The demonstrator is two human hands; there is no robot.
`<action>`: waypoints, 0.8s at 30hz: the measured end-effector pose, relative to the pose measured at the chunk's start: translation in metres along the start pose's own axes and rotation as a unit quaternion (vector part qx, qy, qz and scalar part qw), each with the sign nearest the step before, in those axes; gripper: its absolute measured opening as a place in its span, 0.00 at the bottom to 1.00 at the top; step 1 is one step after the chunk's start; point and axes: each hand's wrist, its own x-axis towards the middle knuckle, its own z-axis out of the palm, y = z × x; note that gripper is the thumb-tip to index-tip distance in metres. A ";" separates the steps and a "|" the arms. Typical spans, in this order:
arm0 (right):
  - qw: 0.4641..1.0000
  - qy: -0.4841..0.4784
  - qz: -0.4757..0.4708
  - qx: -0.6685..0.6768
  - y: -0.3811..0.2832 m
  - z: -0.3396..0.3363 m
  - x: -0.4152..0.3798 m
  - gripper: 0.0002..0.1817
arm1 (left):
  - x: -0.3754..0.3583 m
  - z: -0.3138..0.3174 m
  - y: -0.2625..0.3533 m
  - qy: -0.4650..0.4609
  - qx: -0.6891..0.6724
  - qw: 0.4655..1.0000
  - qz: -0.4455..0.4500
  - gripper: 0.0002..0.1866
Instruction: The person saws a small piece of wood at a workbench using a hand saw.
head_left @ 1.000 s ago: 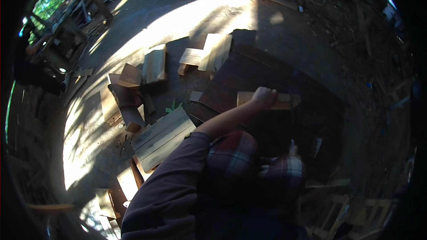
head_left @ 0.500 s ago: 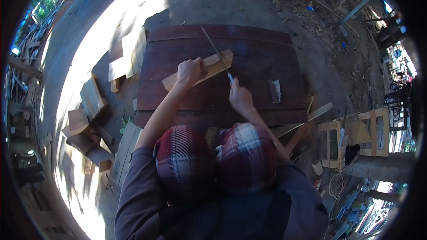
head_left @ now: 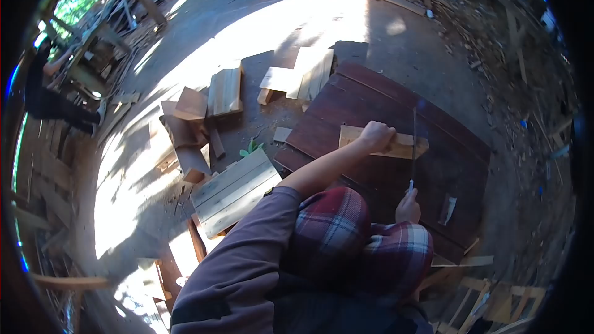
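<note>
Dark panel (head_left: 365, 102) stretches bare beyond the block (head_left: 403, 144); left fingers (head_left: 388, 130) clutch the block, right fingers (head_left: 409, 199) a saw (head_left: 414, 151) crossing its end.

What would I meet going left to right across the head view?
Other person → slatted board → left grip → blade. The wood block overlaps both the left grip and the blade, so it is left out.
</note>
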 end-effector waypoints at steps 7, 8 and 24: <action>0.999 0.000 -0.047 0.020 -0.026 -0.010 0.054 0.12 | -0.005 0.009 0.005 0.034 0.030 0.999 0.002 0.16; 0.999 -0.005 -0.039 0.011 -0.021 -0.008 0.047 0.13 | -0.004 0.013 0.006 0.037 0.035 0.999 -0.003 0.16; 0.999 -0.033 0.007 -0.034 -0.001 -0.009 -0.004 0.11 | -0.010 -0.002 0.013 0.016 0.042 0.999 -0.006 0.11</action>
